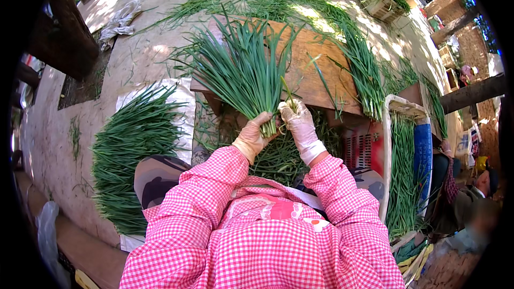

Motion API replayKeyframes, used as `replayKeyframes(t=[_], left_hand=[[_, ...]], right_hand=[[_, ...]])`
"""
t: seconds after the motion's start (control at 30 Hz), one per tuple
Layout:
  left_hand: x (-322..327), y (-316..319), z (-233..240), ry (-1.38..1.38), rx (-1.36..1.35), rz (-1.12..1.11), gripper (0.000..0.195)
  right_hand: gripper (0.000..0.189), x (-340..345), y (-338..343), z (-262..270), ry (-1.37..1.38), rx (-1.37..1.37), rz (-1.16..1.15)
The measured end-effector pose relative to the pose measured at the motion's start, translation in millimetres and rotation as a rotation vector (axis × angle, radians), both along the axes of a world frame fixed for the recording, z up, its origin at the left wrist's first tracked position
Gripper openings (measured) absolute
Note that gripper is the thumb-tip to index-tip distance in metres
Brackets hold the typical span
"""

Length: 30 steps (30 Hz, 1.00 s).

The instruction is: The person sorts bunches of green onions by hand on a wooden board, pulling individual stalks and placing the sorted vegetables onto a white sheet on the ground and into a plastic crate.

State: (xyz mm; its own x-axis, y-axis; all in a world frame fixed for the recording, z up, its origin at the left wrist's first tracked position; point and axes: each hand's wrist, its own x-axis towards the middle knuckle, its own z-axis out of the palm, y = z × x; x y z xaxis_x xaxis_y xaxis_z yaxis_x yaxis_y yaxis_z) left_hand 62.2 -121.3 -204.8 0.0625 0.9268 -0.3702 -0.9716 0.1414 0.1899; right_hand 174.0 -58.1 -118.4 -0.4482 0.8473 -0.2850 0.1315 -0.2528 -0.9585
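Observation:
A thick bunch of green garlic chives (245, 68) fans out away from me, its pale cut ends toward my body. My gloved left hand (253, 134) grips it near those ends. Just right of the ends, my gloved right hand (298, 122) pinches a yellowish-green leaf (286, 88) between thumb and fingers. Under the leaf tips lies a low wooden table (317, 84) with a few loose blades on it. More chives (363, 72) rest along its right edge. Below my hands, a heap of discarded leaves (281, 164) lies between my knees.
At my left, a large pile of chives (132, 160) covers a white sheet (186, 116). A white-framed crate (385, 160) of chives and a red plastic crate (363, 146) stand at right. Beyond them sits another person (461, 204). Cut leaves (265, 0) litter the ground ahead; a tree trunk (62, 32) rises at far left.

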Motion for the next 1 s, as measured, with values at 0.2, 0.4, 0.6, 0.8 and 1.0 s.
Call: replayKeyframes(t=[0.2, 0.4, 0.6, 0.8, 1.0], left_hand=[[2.4, 7.4, 3.7, -0.111, -0.040, 0.021, 0.015], [2.0, 11.7, 8.1, -0.123, -0.063, 0.045, 0.011], [-2.5, 8.1, 12.4, -0.171, -0.098, 0.025, 0.011], [-1.8, 11.2, 4.6, -0.096, -0.085, 0.013, 0.013], [0.5, 10.5, -3.5, -0.027, 0.018, -0.010, 0.026]], right_hand=[[0.012, 6.6, -21.2, -21.2, 0.182, 0.229, 0.047], [0.012, 13.1, -26.6, -8.7, 0.177, 0.296, 0.033], [0.008, 32.6, -17.2, 34.5, 0.299, 0.146, -0.023], [0.025, 40.9, 3.8, -5.6, -0.259, 0.221, 0.185], [0.033, 2.2, -1.4, -29.5, -0.384, 0.318, 0.099]])
